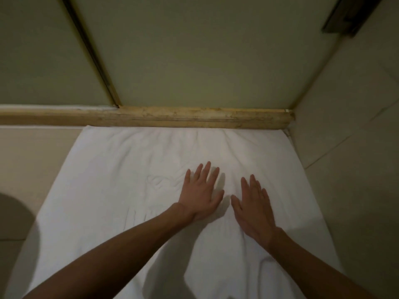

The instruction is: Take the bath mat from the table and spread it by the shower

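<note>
1. The left hand (199, 192) and the right hand (251, 207) lie flat, fingers straight and spread, palms pressing the white bath mat (121, 190).
2. The mat lies spread on the floor, its far edge against the tan shower threshold (194, 118).
</note>
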The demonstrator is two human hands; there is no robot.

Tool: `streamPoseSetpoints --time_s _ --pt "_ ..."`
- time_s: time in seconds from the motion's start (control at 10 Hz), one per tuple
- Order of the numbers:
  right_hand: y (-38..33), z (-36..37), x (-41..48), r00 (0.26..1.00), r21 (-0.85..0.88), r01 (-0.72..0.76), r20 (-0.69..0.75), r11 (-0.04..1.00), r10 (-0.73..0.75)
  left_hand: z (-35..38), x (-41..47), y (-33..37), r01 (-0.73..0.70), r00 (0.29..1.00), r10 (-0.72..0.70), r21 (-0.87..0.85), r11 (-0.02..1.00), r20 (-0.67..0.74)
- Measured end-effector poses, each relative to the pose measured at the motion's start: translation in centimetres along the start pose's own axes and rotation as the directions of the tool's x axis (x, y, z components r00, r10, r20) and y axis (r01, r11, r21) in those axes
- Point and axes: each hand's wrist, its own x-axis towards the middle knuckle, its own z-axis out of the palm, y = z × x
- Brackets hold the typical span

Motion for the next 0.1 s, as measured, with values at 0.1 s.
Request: streamPoseSetpoints --time_s 0.1 --pt "-2.03 -1.55 1.13 0.999 0.013 0.014 -0.030 1.000 -0.014 -2.18 -0.30 -1.87 0.092 0.993 -0.093 -0.017 0.996 -0.066"
